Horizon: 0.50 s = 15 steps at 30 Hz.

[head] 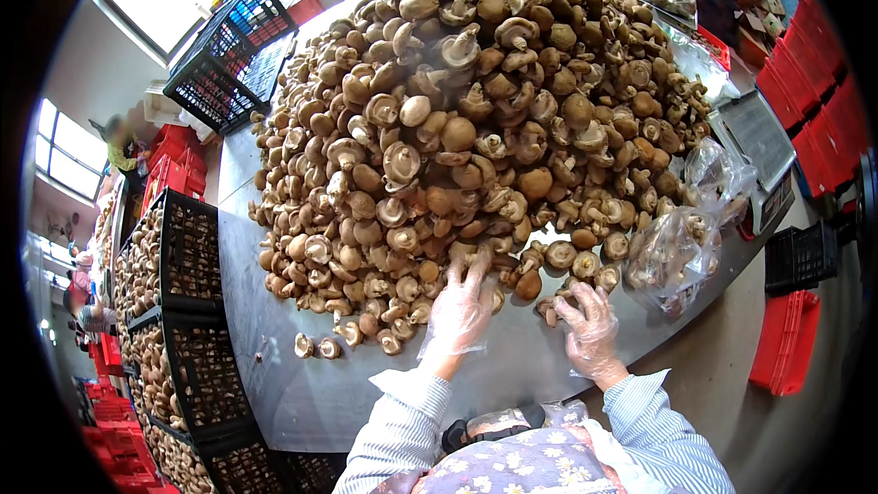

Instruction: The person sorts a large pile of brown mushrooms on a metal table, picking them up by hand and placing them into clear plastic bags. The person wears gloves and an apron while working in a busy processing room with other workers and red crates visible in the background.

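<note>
A large heap of brown shiitake mushrooms covers much of a metal table before me. My left hand, in a clear plastic glove, reaches into the heap's near edge, two fingers stretched over the mushrooms. Whether it grips one is hidden. My right hand, also gloved, is lower on the right with fingers apart. Its fingertips are at a few loose mushrooms, among them a small mushroom beside the thumb. A clear plastic bag of mushrooms lies to the right of that hand.
Black crates full of mushrooms are stacked against the table's left side. An open black crate sits at the far left corner. On the right are a weighing scale and red crates. A person is far left.
</note>
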Available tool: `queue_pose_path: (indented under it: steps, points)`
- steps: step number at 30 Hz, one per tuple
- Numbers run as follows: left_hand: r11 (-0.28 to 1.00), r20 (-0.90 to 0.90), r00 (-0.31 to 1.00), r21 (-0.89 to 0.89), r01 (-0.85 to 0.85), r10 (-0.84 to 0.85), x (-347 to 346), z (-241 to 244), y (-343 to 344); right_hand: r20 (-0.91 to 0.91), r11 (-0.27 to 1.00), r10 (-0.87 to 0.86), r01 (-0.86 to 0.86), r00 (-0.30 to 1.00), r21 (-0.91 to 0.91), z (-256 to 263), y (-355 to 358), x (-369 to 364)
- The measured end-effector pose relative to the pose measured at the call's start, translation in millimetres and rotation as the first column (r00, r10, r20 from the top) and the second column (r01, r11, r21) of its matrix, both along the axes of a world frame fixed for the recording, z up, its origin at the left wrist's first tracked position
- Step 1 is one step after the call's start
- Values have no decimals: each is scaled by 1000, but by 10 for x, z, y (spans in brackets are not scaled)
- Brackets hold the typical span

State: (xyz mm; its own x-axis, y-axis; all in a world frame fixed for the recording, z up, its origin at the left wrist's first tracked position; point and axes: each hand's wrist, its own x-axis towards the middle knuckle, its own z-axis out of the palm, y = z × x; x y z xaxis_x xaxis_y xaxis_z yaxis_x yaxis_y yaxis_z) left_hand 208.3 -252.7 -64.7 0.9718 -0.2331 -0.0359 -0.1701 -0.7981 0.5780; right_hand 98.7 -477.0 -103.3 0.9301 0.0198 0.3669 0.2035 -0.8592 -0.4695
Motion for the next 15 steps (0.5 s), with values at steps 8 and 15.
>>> queue_pose_path:
  steps: [8, 15]
  points:
    - [998, 27, 999, -66, 23, -21, -444, -190, 333, 138, 991, -134, 135, 981, 0, 65, -56, 421]
    - [985, 89, 995, -163, 51, -37, -184, 37, 40, -37, 977, -153, 146, 987, -156, 100, -175, 1515]
